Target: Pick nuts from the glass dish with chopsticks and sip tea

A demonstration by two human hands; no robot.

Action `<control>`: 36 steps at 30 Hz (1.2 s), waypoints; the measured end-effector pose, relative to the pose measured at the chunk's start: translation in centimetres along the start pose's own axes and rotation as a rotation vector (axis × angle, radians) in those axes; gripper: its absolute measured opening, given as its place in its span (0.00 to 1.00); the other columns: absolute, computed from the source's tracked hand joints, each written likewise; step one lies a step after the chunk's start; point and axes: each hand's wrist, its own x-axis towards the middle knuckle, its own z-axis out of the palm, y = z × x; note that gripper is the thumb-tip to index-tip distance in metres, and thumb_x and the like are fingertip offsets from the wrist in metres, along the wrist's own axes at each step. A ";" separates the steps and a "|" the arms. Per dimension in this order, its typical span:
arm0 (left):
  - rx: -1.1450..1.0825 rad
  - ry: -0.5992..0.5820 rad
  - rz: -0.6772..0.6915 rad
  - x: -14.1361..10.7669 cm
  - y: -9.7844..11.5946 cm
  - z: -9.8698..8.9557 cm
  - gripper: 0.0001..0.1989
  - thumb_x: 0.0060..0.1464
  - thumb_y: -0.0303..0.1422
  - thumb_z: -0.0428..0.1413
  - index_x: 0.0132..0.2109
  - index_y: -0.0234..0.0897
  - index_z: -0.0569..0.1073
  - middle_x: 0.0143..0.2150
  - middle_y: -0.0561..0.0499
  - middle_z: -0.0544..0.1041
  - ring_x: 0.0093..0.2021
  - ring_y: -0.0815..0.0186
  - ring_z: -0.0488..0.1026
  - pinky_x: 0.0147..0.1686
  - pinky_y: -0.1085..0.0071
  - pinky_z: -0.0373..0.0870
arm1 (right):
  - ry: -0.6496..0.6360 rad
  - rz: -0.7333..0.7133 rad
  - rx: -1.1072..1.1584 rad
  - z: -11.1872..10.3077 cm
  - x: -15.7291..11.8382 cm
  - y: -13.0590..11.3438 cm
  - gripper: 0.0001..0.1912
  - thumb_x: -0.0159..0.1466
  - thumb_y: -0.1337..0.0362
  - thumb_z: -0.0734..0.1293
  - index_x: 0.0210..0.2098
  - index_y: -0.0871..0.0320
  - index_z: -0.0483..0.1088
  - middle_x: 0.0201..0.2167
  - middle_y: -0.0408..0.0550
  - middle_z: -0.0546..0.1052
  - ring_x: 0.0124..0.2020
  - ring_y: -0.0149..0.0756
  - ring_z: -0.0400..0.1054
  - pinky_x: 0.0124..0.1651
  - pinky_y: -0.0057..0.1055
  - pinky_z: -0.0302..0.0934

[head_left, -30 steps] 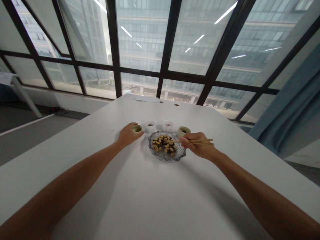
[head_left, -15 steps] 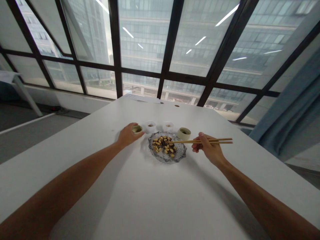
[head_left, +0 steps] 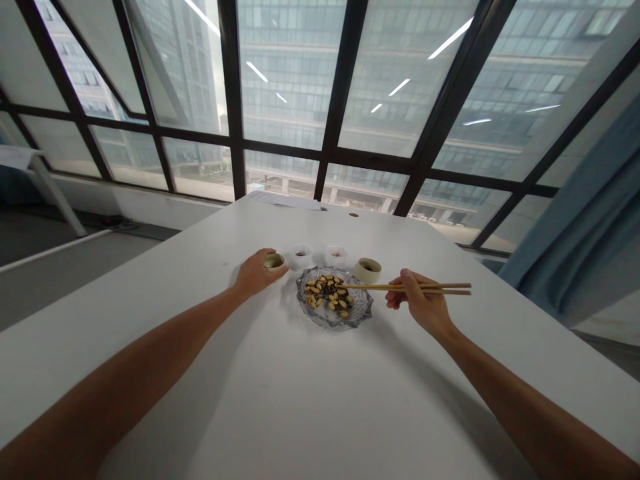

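Note:
My left hand (head_left: 256,272) is wrapped round a small green cup (head_left: 275,263) that stands on the table. In my right hand (head_left: 421,300) is a pair of wooden chopsticks (head_left: 380,287), pointing left. Their tips reach into the nuts and dark seeds (head_left: 330,292) heaped in a scalloped glass dish (head_left: 359,315). Whether the tips pinch a piece is too small to tell. A second green cup (head_left: 369,270) stands behind the dish on the right. Two small white bowls (head_left: 301,256), each with a few bits inside, sit between the cups.
The white table (head_left: 300,400) runs away towards large dark-framed windows. Sheets of paper (head_left: 285,200) lie at its far edge, near a small brown round spot (head_left: 353,215). A blue curtain (head_left: 575,227) hangs on the right.
My right hand has shifted slightly right and down with the chopsticks, whose tips stay among the nuts and seeds. My left hand keeps its hold on the cup.

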 end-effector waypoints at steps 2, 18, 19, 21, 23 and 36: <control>0.005 -0.003 -0.007 0.0 0.0 0.0 0.26 0.51 0.49 0.62 0.52 0.41 0.74 0.50 0.47 0.81 0.50 0.56 0.79 0.52 0.65 0.73 | 0.028 0.035 0.082 -0.3 0.4 0.6 0.31 0.55 0.35 0.72 0.25 0.60 0.74 0.16 0.49 0.76 0.13 0.35 0.69 0.15 0.29 0.64; 0.244 -0.370 -0.158 2.3 1.4 -2.9 0.30 0.50 0.51 0.60 0.57 0.44 0.69 0.57 0.44 0.77 0.55 0.51 0.76 0.51 0.58 0.72 | 0.070 0.096 0.268 -0.3 1.0 1.3 0.31 0.50 0.35 0.75 0.23 0.60 0.74 0.16 0.48 0.76 0.14 0.33 0.69 0.15 0.27 0.62; 0.259 -0.390 -0.143 2.7 1.6 -3.0 0.32 0.50 0.50 0.60 0.59 0.42 0.67 0.60 0.42 0.75 0.57 0.51 0.74 0.53 0.58 0.71 | 0.068 0.079 0.243 -0.2 0.9 1.0 0.31 0.50 0.35 0.75 0.24 0.60 0.74 0.16 0.48 0.76 0.14 0.33 0.69 0.15 0.28 0.63; 0.287 -0.397 -0.083 3.4 2.2 -2.7 0.36 0.52 0.49 0.59 0.64 0.40 0.63 0.65 0.40 0.70 0.62 0.51 0.70 0.58 0.58 0.68 | 0.058 0.049 0.197 -0.1 0.6 0.4 0.32 0.51 0.34 0.73 0.24 0.60 0.74 0.16 0.48 0.76 0.13 0.34 0.69 0.16 0.29 0.64; 0.313 -0.380 -0.004 4.1 3.3 -2.0 0.38 0.55 0.50 0.57 0.67 0.39 0.59 0.68 0.40 0.67 0.65 0.51 0.67 0.61 0.57 0.65 | 0.049 0.017 0.164 0.0 0.5 -0.1 0.32 0.53 0.34 0.72 0.24 0.60 0.74 0.16 0.48 0.76 0.14 0.34 0.70 0.16 0.29 0.64; 0.228 -0.367 0.345 8.4 4.9 1.9 0.39 0.46 0.36 0.62 0.65 0.35 0.62 0.59 0.38 0.75 0.59 0.51 0.72 0.59 0.58 0.68 | 0.122 -0.093 0.112 -0.6 1.0 -0.8 0.31 0.57 0.35 0.70 0.25 0.59 0.73 0.17 0.49 0.76 0.14 0.34 0.69 0.16 0.30 0.63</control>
